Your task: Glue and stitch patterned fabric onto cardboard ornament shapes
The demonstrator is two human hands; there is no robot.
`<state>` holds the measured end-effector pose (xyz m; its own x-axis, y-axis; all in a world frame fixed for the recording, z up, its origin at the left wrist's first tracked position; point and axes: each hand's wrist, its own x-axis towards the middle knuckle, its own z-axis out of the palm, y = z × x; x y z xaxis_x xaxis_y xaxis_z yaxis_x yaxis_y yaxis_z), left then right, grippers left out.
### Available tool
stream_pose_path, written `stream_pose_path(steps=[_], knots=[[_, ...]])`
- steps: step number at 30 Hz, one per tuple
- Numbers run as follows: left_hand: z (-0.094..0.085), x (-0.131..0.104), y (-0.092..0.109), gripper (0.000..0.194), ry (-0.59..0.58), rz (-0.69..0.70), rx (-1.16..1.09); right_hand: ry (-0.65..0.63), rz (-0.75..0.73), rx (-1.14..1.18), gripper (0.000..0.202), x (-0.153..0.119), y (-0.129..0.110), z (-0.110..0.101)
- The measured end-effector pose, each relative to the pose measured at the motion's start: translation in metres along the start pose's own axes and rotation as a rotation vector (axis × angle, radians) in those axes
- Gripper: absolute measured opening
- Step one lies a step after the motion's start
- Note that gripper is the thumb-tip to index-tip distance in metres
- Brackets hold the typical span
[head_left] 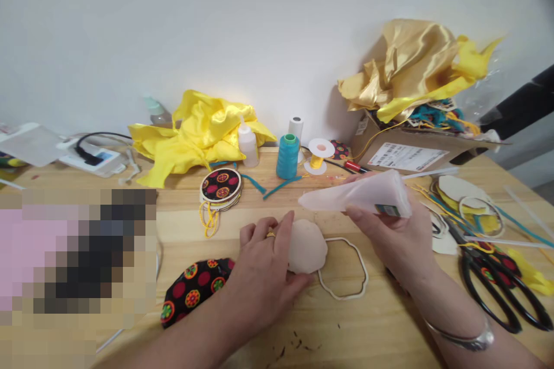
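Note:
In the head view my left hand [268,265] has its fingers and thumb around the edge of a pale flat disc [308,247] with a wavy rim, low over the table. My right hand [396,236] grips a translucent squeeze bottle [367,195], tipped nearly level with its nozzle pointing left above the disc. A thin wavy-edged ring [366,277] lies just right of the disc, close to it. Black patterned fabric [194,285] is partly hidden by my left forearm. A fabric-covered round piece [220,185] with yellow cord sits further back.
Behind are yellow cloth [194,127], another squeeze bottle [248,145], a teal thread spool [288,157] and a white ribbon reel [320,155]. At right stand a cardboard box [389,150] heaped with fabric and large black-handled scissors [489,277]. The left foreground is pixelated.

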<state>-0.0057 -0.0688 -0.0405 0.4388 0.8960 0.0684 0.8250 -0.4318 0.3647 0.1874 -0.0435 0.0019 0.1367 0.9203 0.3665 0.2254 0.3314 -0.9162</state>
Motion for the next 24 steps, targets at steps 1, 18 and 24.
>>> stream_pose_path(steps=[1, 18, 24], knots=[[-0.001, 0.000, -0.001, 0.080, 0.005, -0.022, -0.015, -0.007, 0.003, 0.002, 0.020, 0.000, 0.000, 0.000], [-0.006, 0.001, -0.012, 0.089, -0.005, -0.079, -0.179, -0.130, -0.028, -0.120, 0.016, -0.011, 0.018, 0.012], [-0.011, 0.003, -0.016, 0.088, 0.016, -0.135, -0.153, -0.170, -0.034, -0.114, 0.016, -0.016, 0.019, 0.019]])
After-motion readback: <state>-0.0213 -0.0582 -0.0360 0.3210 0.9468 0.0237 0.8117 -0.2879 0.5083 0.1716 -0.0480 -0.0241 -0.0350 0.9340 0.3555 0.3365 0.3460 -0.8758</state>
